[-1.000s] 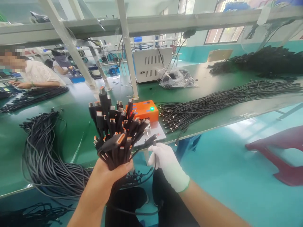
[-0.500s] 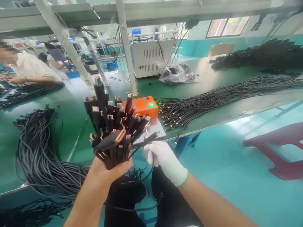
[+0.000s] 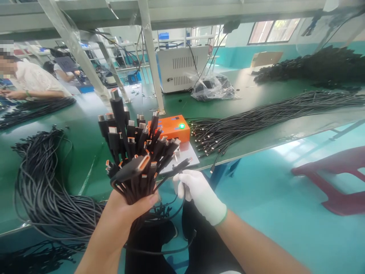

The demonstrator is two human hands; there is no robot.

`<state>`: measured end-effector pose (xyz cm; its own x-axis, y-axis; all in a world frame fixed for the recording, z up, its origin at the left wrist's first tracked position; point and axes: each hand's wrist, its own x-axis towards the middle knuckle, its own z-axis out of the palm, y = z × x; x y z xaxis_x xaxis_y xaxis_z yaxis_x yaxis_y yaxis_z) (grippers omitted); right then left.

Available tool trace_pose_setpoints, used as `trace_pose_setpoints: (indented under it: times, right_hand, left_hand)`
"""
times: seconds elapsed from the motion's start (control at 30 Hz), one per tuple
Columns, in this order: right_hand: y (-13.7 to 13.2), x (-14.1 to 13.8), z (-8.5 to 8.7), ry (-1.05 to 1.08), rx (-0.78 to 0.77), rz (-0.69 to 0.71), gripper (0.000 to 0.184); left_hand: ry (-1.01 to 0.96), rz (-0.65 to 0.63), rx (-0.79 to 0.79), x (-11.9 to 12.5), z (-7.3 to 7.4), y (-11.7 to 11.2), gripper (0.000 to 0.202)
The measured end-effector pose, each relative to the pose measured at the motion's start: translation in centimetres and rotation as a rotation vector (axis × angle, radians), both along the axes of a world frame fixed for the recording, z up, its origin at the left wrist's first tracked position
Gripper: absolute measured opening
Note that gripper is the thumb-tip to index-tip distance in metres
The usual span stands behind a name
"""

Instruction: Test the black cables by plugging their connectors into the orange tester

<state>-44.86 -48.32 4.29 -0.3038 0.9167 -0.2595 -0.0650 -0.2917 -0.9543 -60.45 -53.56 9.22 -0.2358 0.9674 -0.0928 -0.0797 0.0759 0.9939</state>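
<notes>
My bare left hand (image 3: 125,215) is closed round a thick bundle of black cables (image 3: 134,160), their orange-tipped plugs fanned upward. To its right, my white-gloved right hand (image 3: 198,192) pinches a single black cable (image 3: 178,167) whose plug points up and left, close to the bundle. Just behind both hands an orange tester box (image 3: 170,129) with a lit green lamp sits on a grey plate at the near edge of the green bench (image 3: 94,152).
A big coil of black cables (image 3: 45,194) lies at the left and hangs over the bench edge. A long spread of cables (image 3: 256,120) runs right of the box. Behind stand a white machine (image 3: 182,74), a plastic bag (image 3: 213,89) and a metal post (image 3: 151,57). A person sits far left. A red stool (image 3: 336,182) stands right.
Both hands with the bundle and the single cable have shifted slightly left and down in view; the grips are unchanged.
</notes>
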Motion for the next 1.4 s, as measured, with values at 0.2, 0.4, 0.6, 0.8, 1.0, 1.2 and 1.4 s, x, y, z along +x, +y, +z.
trace_pose_setpoints:
  times: [0.2,0.4,0.6,0.8,1.0,1.2,1.4]
  right_hand:
    - [0.3,-0.2,-0.1,0.000,0.009,0.003,0.022]
    - [1.0,-0.6,-0.7,0.015,-0.025,-0.030,0.022]
    - [1.0,-0.9,-0.9,0.034,-0.044,-0.033,0.022]
    - [0.9,-0.9,-0.4,0.030,-0.017,-0.034,0.022]
    - [1.0,-0.9,-0.4,0.055,-0.025,-0.033,0.022]
    - [1.0,-1.0,-0.4,0.047,-0.021,-0.038,0.022]
    - [0.1,1.4,-0.6,-0.296,-0.001,0.149,0.025]
  left_hand:
    - [0.032,-0.049,-0.012,-0.6,-0.1,0.0,0.017]
    - [0.008,-0.053,-0.015,-1.1,-0.5,0.1,0.024]
    - [0.003,-0.071,-0.047,-1.2,0.0,0.2,0.036]
    - [0.033,-0.015,-0.008,-0.6,-0.1,0.3,0.015]
    - [-0.007,0.023,-0.001,0.0,0.1,0.2,0.022]
    - [0.042,0.009,0.002,-0.1,0.4,0.3,0.016]
    - [0.068,-0.049,-0.057,-0.8,0.2,0.3,0.013]
